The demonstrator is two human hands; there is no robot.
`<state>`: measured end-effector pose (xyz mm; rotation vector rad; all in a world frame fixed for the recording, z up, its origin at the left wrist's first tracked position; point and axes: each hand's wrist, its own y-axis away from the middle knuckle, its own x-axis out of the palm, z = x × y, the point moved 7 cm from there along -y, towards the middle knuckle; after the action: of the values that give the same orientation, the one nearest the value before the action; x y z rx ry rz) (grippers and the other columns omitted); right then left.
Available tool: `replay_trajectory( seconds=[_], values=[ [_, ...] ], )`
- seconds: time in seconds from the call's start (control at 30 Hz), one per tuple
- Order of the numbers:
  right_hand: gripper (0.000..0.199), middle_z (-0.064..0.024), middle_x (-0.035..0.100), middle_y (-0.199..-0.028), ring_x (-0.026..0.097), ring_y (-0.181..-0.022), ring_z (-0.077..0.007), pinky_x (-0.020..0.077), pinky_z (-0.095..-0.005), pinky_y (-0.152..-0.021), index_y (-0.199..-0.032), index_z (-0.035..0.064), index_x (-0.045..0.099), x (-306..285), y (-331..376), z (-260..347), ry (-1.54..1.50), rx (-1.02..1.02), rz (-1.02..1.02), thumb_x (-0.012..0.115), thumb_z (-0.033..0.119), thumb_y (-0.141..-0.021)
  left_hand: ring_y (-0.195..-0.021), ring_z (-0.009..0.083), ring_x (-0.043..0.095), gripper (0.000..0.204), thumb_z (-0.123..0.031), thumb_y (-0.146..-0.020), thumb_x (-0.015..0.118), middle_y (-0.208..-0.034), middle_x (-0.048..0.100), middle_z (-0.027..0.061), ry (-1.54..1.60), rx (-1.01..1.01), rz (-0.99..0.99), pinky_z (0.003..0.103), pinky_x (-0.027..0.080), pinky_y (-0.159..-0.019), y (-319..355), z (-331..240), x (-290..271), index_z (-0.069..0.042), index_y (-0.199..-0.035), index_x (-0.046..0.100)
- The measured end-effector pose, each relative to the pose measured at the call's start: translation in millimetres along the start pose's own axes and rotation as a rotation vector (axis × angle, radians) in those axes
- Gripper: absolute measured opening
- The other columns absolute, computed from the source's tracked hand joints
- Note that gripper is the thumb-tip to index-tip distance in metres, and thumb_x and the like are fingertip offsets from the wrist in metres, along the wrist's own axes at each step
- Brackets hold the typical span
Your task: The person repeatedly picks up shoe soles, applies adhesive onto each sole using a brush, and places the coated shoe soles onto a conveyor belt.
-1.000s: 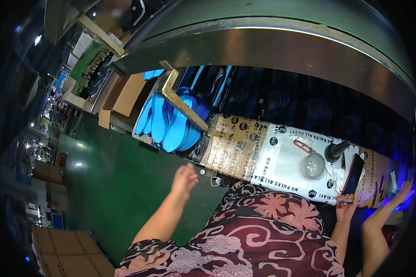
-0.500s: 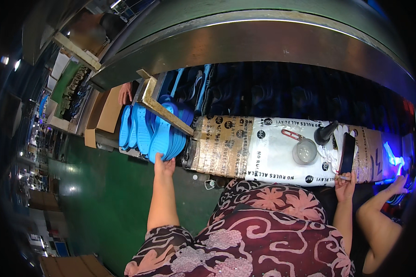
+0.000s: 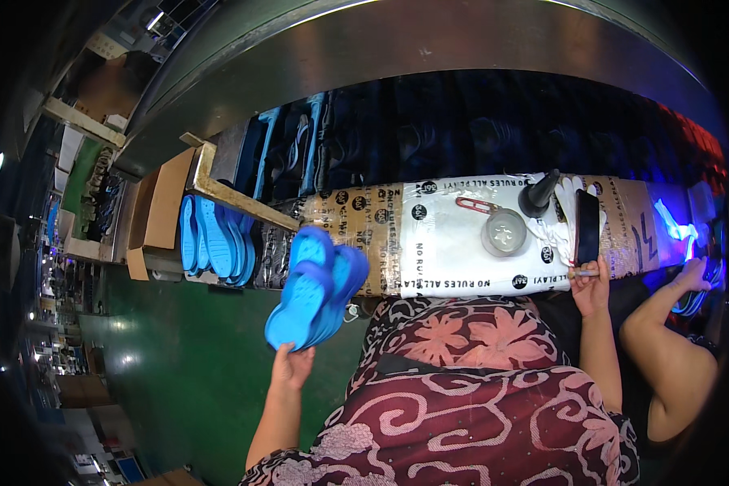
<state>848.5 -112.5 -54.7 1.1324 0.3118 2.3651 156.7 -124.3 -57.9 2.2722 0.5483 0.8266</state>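
My left hand (image 3: 292, 369) grips the heel end of a nested stack of blue foam slippers (image 3: 300, 304), raised over the floor in front of the bench. My right hand (image 3: 593, 289) is closed on a short pale stick-like tool (image 3: 585, 273) at the bench's near edge. Just above that hand lies a long black flat piece (image 3: 587, 223), its lower end close to the fingers. Beside it are white cloth gloves (image 3: 567, 231), a black cone-shaped thing (image 3: 538, 194) and a round clear container (image 3: 505, 233) near a red clip (image 3: 477, 206).
More blue slippers (image 3: 211, 239) stand in a row at the left, by an open cardboard box (image 3: 166, 206). A bent bar (image 3: 243, 198) juts over the bench. Dark shoes (image 3: 421, 134) line the shelf behind. At right, a co-worker's arm (image 3: 672, 324) reaches into blue light.
My left hand has pulled the slipper stack away from the row, toward me and slightly right. My right hand still holds the pale tool. The whole view has shifted.
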Motion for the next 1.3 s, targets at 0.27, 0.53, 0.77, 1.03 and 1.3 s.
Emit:
replay_trajectory(
  seconds=[0.27,0.53,0.77,1.03,1.3],
  values=[
    [0.045,-0.0077,0.050,-0.052,0.056,-0.061,-0.0228,0.0459,-0.0302,-0.063,-0.064,0.0066,0.058,2.9,3.0,-3.9,-0.033,-0.064,-0.034,0.048,0.037,-0.096,-0.121,0.0331,0.049,0.055,-0.014,-0.084,0.068,-0.132,0.047,0.0197,-0.033,-0.264,0.243,0.045,0.040,-0.104,-2.7,92.1,170.5,-0.004,-0.130,0.039],
    [0.042,-0.0031,0.050,-0.054,0.050,-0.053,-0.0166,0.0462,-0.0282,-0.061,-0.068,0.0099,0.057,-15.4,-5.2,-5.9,-0.114,-0.009,0.109,0.046,0.038,-0.098,-0.099,0.0235,0.063,0.074,-0.029,-0.082,0.074,-0.114,0.062,0.0130,-0.897,-0.290,0.403,0.037,0.050,-0.090,-7.6,25.5,79.5,-0.004,-0.139,0.035],
    [0.047,-0.0029,0.049,-0.052,0.052,-0.053,-0.0165,0.0461,-0.0294,-0.057,-0.068,0.0103,0.058,-5.1,2.3,1.1,0.010,-0.072,0.067,0.040,0.040,-0.100,-0.112,0.0305,0.052,0.081,-0.044,-0.077,0.075,-0.132,0.042,0.0150,-0.058,0.295,-0.295,0.040,0.047,-0.091,-111.8,-163.0,-26.5,-0.004,-0.137,0.036],
    [0.047,-0.0042,0.047,-0.051,0.056,-0.058,-0.0205,0.0450,-0.0295,-0.058,-0.060,0.0114,0.052,0.7,5.1,-6.9,-0.020,-0.061,-0.130,0.047,0.040,-0.097,-0.092,0.0286,0.060,0.043,-0.022,-0.079,0.065,-0.104,0.053,0.0104,-0.032,0.147,-0.270,0.042,0.055,-0.078,-182.9,-195.6,-39.5,-0.007,-0.116,0.049],
    [0.047,-0.0040,0.049,-0.051,0.057,-0.058,-0.0210,0.0486,-0.0307,-0.061,-0.061,0.0110,0.052,-1.5,5.3,-2.5,0.040,-0.081,-0.089,0.045,0.040,-0.098,-0.074,0.0245,0.059,0.047,-0.001,-0.079,0.051,-0.095,0.056,0.0091,-0.145,0.316,-0.186,0.033,0.054,-0.064,-140.2,-142.7,-8.4,-0.017,-0.123,0.044]
  ],
)
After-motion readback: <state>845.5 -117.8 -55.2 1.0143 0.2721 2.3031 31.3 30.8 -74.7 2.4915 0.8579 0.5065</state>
